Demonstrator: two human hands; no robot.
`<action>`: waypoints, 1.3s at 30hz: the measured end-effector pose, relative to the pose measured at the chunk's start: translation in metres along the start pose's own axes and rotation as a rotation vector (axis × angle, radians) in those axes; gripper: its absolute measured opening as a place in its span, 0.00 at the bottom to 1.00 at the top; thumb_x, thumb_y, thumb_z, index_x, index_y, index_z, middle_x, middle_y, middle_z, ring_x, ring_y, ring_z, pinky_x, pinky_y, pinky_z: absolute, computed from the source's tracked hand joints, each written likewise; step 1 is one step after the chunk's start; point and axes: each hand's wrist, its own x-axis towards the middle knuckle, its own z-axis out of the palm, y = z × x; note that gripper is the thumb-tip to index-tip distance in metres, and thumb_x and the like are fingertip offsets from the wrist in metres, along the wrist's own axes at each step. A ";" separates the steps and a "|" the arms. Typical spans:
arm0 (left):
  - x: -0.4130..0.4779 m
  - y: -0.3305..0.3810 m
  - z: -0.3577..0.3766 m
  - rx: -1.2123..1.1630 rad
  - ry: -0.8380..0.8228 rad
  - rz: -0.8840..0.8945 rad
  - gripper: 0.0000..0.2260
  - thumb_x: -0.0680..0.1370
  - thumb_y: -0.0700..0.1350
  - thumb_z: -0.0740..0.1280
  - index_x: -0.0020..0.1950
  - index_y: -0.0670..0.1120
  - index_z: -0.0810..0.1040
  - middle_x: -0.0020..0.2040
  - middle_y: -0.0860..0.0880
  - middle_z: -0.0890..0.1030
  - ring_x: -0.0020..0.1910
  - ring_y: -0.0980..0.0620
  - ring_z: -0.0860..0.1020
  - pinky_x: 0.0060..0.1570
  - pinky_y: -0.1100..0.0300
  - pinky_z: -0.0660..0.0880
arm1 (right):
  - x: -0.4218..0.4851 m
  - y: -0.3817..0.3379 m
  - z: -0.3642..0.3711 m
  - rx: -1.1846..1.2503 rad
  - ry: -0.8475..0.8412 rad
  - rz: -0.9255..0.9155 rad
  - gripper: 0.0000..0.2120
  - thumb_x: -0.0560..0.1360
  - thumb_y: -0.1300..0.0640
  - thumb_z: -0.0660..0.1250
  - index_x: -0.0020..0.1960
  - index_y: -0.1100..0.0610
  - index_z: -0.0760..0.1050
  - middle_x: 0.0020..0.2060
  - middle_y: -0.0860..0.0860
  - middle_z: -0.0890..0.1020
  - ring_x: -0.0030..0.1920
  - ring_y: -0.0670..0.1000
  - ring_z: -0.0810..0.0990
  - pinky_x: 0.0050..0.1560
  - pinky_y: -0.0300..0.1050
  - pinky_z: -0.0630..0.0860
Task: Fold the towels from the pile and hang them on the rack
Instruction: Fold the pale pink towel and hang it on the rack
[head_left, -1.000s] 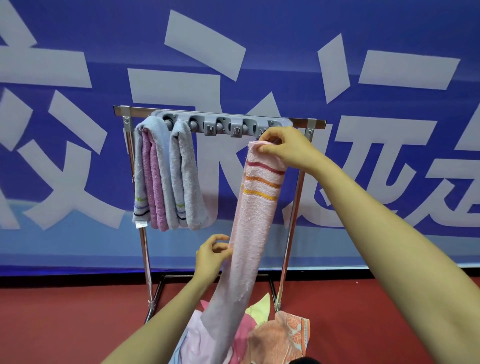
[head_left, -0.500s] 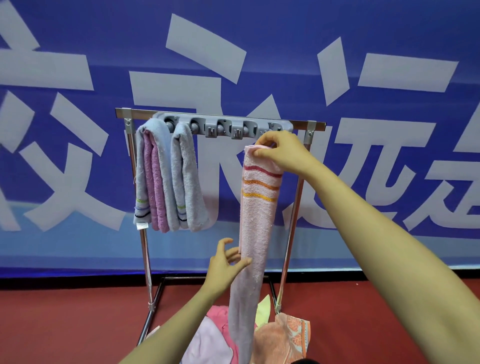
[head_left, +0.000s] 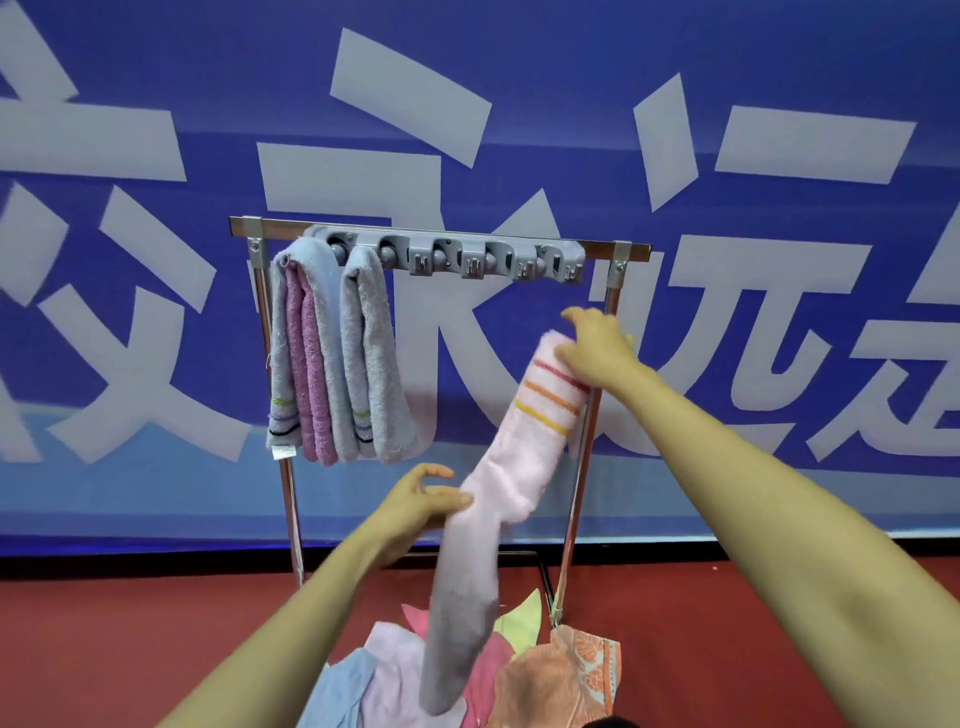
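A long pale pink towel (head_left: 511, 478) with red, orange and yellow stripes hangs stretched between my hands. My right hand (head_left: 597, 348) grips its striped top end, below the right end of the metal rack (head_left: 291, 226). My left hand (head_left: 421, 501) pinches the towel's middle from the left. The lower part droops onto the towel pile (head_left: 545, 675) on the floor. A grey and pink towel (head_left: 304, 358) and a grey towel (head_left: 371, 353) hang folded on the left of the grey clip bar (head_left: 452, 254).
The rack stands on thin chrome legs (head_left: 576, 493) against a blue banner with large white characters. The floor is red. The pile holds pink, yellow, light blue and orange patterned cloths.
My right hand dropped from the clip bar, bringing the striped end down and to the right. My left hand closed on the towel's middle, so the towel now slants instead of hanging straight.
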 end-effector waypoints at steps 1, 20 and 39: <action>0.002 0.013 0.001 -0.007 -0.012 -0.023 0.22 0.65 0.37 0.76 0.56 0.44 0.72 0.40 0.45 0.82 0.35 0.51 0.80 0.39 0.60 0.78 | -0.004 0.008 0.014 -0.086 -0.083 0.023 0.23 0.77 0.54 0.64 0.70 0.55 0.66 0.65 0.57 0.72 0.65 0.61 0.70 0.64 0.59 0.69; 0.015 0.054 0.003 0.107 0.297 0.025 0.10 0.74 0.34 0.70 0.41 0.46 0.72 0.35 0.47 0.76 0.28 0.54 0.72 0.30 0.64 0.73 | -0.103 -0.013 0.130 1.113 -0.549 0.579 0.16 0.82 0.50 0.56 0.61 0.60 0.71 0.53 0.60 0.82 0.54 0.56 0.81 0.57 0.50 0.75; 0.018 0.057 0.012 0.016 0.382 0.051 0.10 0.74 0.33 0.70 0.40 0.45 0.72 0.37 0.47 0.77 0.32 0.52 0.74 0.31 0.60 0.74 | -0.086 -0.014 0.098 1.094 -0.485 0.427 0.10 0.73 0.57 0.72 0.47 0.56 0.71 0.41 0.54 0.82 0.43 0.51 0.82 0.53 0.47 0.76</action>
